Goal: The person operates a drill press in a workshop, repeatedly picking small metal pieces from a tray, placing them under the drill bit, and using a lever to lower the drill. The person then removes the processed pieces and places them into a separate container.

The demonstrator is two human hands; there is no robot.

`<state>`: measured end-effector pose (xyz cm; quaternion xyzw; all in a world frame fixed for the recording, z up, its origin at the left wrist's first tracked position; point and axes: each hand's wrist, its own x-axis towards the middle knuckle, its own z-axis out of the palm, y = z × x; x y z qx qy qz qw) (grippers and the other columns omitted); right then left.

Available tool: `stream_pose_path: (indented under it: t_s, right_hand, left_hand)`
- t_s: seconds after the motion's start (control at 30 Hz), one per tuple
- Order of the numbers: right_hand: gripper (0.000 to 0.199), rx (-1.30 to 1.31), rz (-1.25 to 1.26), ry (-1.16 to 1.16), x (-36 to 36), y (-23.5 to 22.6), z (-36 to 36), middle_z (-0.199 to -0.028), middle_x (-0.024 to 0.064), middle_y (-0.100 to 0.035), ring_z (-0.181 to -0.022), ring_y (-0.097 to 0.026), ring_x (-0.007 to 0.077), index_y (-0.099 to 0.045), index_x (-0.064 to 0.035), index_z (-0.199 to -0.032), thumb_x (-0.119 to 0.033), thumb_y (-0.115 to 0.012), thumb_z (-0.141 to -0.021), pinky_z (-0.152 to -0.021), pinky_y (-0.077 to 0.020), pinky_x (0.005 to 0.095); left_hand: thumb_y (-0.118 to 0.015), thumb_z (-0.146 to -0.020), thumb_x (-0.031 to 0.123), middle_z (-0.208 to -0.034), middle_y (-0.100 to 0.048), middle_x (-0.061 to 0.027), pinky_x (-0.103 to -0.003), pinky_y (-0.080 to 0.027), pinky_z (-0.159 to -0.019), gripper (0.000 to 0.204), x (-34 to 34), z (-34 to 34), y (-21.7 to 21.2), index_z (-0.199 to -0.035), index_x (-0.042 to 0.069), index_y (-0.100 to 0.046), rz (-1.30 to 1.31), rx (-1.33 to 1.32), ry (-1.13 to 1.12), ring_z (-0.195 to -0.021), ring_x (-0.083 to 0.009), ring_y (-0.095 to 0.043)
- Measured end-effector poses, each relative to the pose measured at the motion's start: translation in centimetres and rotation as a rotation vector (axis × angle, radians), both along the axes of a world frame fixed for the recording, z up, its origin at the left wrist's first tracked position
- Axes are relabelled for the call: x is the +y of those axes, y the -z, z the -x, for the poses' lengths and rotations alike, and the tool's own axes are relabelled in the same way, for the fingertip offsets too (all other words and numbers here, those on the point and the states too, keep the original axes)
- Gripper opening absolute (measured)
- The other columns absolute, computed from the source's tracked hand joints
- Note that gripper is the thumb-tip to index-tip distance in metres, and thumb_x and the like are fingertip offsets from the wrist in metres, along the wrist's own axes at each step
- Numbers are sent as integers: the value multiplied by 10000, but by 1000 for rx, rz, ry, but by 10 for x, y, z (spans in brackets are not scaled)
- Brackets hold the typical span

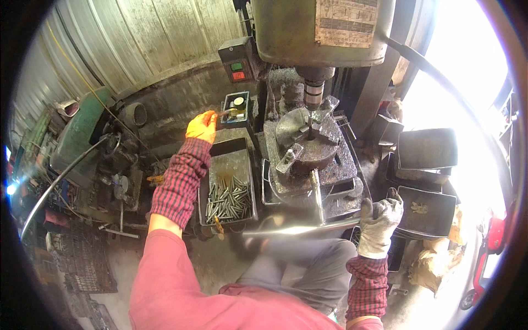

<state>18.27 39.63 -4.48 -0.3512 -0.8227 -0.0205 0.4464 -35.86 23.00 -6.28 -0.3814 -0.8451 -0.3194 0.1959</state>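
My left hand (202, 127), in an orange glove, is closed on a slim brush-like stick (225, 112). Its far end reaches over a small blue-rimmed box (226, 104) with a round pale lid or cup and yellowish contents. My right hand (379, 223), in a grey-white glove, has curled fingers, with the thumb apart from them. It is at the right end of a metal crossbar (335, 224), which smears with motion at its left end. A stem (317, 192) joins that bar to the round chuck (313, 151) under the drill. Contact between glove and bar cannot be made out.
A metal tray (252, 192) holds many short metal pins (228, 199). Above the chuck hangs the drill press head (324, 33). A switch box (237, 59) with green and red buttons stands behind. Black bins (428, 148) are stacked at right; another machine (82, 132) stands left.
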Motion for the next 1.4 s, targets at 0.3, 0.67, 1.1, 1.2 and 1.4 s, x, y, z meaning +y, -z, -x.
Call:
stream_pose_path:
  t_s: [0.3,0.67,1.1,1.2,1.4]
  right_hand:
    - [370,-37,-46,-13,4,3,-7,-700,125,-619,-794,-626,367,-634,-56,-643,-317,-816,-832,-962,-510,553]
    - [249,-58,30,-44,0,-9,-10,-769,110,-705,-859,-656,338,-723,-57,-735,-274,-799,-830,-1009,-485,530]
    - [329,-12,39,-44,0,-3,-4,-661,100,-570,-823,-594,356,-567,-79,-613,-185,-804,-815,-1036,-478,548]
    - [350,-48,3,-14,0,1,-5,-650,96,-555,-805,-590,355,-551,-80,-607,-197,-794,-829,-1030,-482,550]
    - [281,-47,5,-52,5,4,-10,-705,127,-622,-844,-635,367,-655,-69,-667,-254,-812,-808,-1011,-497,551]
  left_hand:
    - [-678,-1046,144,-1074,-759,-39,-258,-533,-758,202,-46,-87,-30,-1182,16,-755,-514,-536,386,-857,-116,-665]
    - [-705,-1030,130,-948,-712,26,-220,-484,-717,197,62,-152,-41,-1179,14,-759,-480,-727,599,-801,-59,-593]
    - [-745,-1003,247,-1077,-790,-127,-331,-563,-906,328,38,23,39,-1218,-1,-740,-607,-459,108,-995,-201,-741]
    - [-658,-1030,351,-1162,-752,-218,-376,-559,-940,384,45,23,47,-1284,68,-718,-267,-222,-1,-1052,-316,-739]
    - [-610,-955,639,-1277,-681,-306,-507,-515,-1009,973,13,-21,28,-1681,166,-166,209,-411,-263,-1183,-476,-663]
